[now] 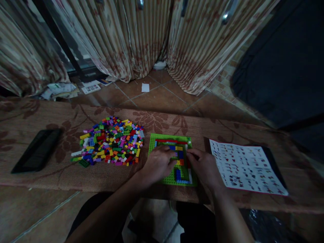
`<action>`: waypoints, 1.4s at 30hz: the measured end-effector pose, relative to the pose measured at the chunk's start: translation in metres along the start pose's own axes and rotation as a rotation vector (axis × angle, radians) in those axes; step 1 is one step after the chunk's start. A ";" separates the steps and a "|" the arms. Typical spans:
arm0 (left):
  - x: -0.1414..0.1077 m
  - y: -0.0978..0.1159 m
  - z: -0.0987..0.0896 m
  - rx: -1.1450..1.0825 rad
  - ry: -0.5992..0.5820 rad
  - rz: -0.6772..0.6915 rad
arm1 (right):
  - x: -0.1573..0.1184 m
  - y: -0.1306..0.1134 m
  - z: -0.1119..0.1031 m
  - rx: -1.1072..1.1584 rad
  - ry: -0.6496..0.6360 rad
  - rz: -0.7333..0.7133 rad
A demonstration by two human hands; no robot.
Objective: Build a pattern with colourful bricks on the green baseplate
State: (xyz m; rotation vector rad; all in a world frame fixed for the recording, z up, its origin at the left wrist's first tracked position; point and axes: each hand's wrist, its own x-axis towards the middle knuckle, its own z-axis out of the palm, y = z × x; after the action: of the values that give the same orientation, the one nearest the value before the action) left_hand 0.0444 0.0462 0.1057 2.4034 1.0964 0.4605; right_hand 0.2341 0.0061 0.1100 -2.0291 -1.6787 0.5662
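On patterned cloth, a green baseplate bore brick rows. The left hand curled over it, the right hand pinched at its right side; whether either gripped anything was unclear. Square, even pressing seemed best. Loose bricks lay left, a printed sheet right.

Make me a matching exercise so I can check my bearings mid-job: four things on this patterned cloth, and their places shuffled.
Things
1. green baseplate
2. heap of bricks
3. printed sheet
4. dark flat device

Places
A. to the right of the right hand
B. furthest left on the patterned cloth
C. partly covered by the left hand
D. between the dark flat device and the green baseplate

Pairs: 1-C; 2-D; 3-A; 4-B
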 end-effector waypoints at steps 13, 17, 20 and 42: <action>0.003 0.010 0.011 0.242 -0.132 0.079 | 0.003 -0.023 0.012 -0.407 -0.048 0.119; 0.004 0.011 0.012 0.241 -0.152 0.082 | 0.001 -0.024 0.016 -0.423 -0.001 0.109; 0.004 0.011 0.011 0.232 -0.157 0.081 | 0.000 -0.024 0.017 -0.454 0.038 0.089; 0.003 0.008 0.011 0.217 -0.153 0.092 | 0.004 -0.035 0.012 -0.435 -0.084 0.249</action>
State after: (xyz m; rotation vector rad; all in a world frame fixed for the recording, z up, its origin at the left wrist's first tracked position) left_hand 0.0565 0.0409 0.1007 2.6361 1.0166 0.1902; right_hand 0.1997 0.0166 0.1207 -2.5810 -1.7237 0.3924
